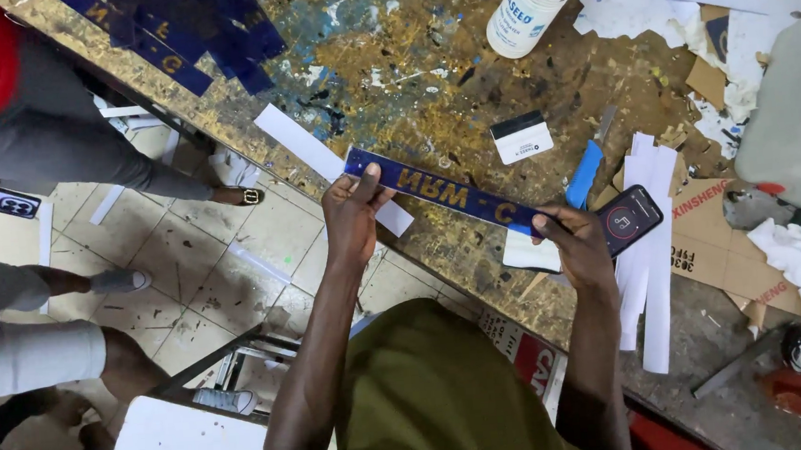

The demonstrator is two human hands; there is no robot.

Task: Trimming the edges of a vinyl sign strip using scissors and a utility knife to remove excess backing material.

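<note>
Head view looks down on a paint-spattered table (427, 73), where both hands hold one long dark blue strip with gold letters (445, 194) at mid frame, just above the table. Left hand (355, 214) pinches the strip's upper-left end with the thumb on top; right hand (578, 241) is closed on its lower-right end. A judgement: keeping the strip taut and level, with fingers at the very ends and off the lettering, should serve this hold best. White paper strips (650, 236) and a phone (627, 218) lie just right of the right hand, a white bottle (531, 4) stands at the upper right, and more blue strips (190, 33) lie at the upper left.
</note>
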